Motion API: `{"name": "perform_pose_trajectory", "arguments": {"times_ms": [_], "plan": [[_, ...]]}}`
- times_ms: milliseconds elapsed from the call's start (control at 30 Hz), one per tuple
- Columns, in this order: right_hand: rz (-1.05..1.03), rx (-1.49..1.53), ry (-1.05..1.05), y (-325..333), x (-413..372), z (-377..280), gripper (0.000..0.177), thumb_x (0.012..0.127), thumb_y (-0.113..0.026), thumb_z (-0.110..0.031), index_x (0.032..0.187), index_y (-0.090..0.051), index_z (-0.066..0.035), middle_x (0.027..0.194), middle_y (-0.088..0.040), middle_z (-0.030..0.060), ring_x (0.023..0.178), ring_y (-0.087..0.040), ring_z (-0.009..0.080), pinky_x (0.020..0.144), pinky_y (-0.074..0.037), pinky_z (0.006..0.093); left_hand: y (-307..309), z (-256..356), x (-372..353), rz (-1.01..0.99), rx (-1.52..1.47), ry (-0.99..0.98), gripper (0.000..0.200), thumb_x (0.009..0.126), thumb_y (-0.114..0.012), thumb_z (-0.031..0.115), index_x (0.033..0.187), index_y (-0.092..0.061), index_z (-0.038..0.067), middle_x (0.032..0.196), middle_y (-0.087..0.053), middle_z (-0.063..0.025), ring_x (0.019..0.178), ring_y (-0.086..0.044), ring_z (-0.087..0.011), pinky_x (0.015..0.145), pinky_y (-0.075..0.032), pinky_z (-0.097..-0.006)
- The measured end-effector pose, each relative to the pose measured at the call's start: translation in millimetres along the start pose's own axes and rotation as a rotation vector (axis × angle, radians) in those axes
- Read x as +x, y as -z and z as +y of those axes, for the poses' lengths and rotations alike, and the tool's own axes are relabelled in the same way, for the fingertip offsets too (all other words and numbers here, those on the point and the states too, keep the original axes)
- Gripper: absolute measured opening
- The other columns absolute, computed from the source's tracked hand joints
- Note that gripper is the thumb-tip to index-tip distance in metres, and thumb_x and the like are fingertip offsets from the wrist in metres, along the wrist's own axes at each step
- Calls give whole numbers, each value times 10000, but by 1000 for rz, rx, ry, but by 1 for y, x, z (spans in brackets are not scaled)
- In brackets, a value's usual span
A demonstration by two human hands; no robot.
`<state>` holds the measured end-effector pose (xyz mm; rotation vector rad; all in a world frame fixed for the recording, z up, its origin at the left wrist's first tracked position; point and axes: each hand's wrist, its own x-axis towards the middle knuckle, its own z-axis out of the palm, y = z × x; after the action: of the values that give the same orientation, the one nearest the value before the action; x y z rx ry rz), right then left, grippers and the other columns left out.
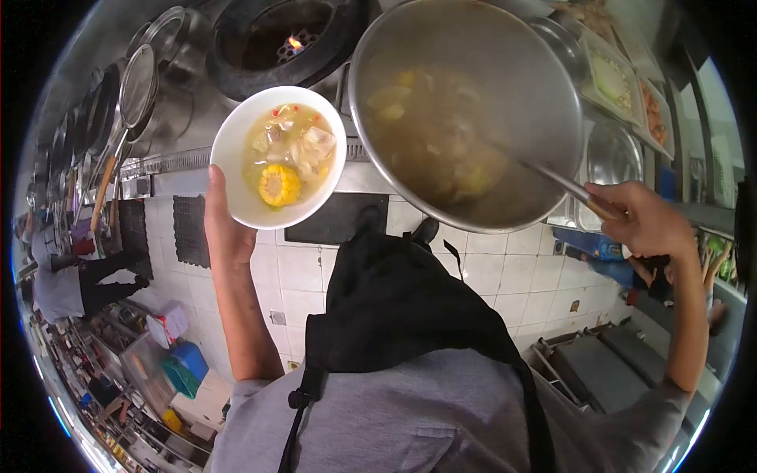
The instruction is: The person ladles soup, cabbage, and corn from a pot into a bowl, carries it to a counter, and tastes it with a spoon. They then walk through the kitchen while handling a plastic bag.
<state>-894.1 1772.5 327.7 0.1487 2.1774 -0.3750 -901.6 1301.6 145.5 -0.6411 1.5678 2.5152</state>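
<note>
My left hand grips a white bowl from below and the side, thumb along its outer wall. In the bowl are pale broth, a round of yellow corn, pieces of pale meat and small red bits. To its right stands a large steel pot of steaming, cloudy soup. My right hand is closed around the wooden end of a long-handled ladle. The ladle slants into the pot, and its head is hidden under the soup.
A burner with a small flame lies beyond the bowl. Strainers hang at the left. Ingredient trays and a steel bowl stand right of the pot. Another person is at far left, and more people are at far right.
</note>
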Motion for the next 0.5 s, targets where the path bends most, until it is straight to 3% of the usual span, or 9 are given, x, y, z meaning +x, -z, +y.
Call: {"name": "perform_pose_trajectory", "arguments": {"times_ms": [67,167,267,500], "plan": [[-126,61,-96,11,5,-7,542,845,-567,72,1379,-482,33,678,-588,105,473,-533,109,432,-426,285,3,-2,-2,18,-6,6,557,1036,-419,421,1410,-398,9,1366,-519,-119,1231,-542,-231,1014,-470,-363],[-218,307,-25,10,23,15,524,888,-550,56,1402,-466,7,653,-573,68,396,-472,74,335,-360,261,7,-5,-3,32,-6,-2,560,1033,-424,426,1410,-400,12,1366,-520,-118,1232,-542,-238,1017,-468,-366],[-308,614,46,-9,43,45,517,908,-559,33,1413,-465,-19,652,-572,64,407,-496,82,333,-382,251,11,-8,-2,41,-10,-18,564,1032,-424,430,1409,-401,12,1363,-524,-118,1228,-546,-243,1013,-473,-372],[-264,794,37,-36,42,49,543,920,-584,-23,1439,-423,-20,648,-565,66,382,-499,95,312,-389,245,14,-7,-1,84,8,-18,571,1031,-422,436,1414,-392,13,1360,-524,-129,1227,-548,-250,1008,-481,-382]]}}
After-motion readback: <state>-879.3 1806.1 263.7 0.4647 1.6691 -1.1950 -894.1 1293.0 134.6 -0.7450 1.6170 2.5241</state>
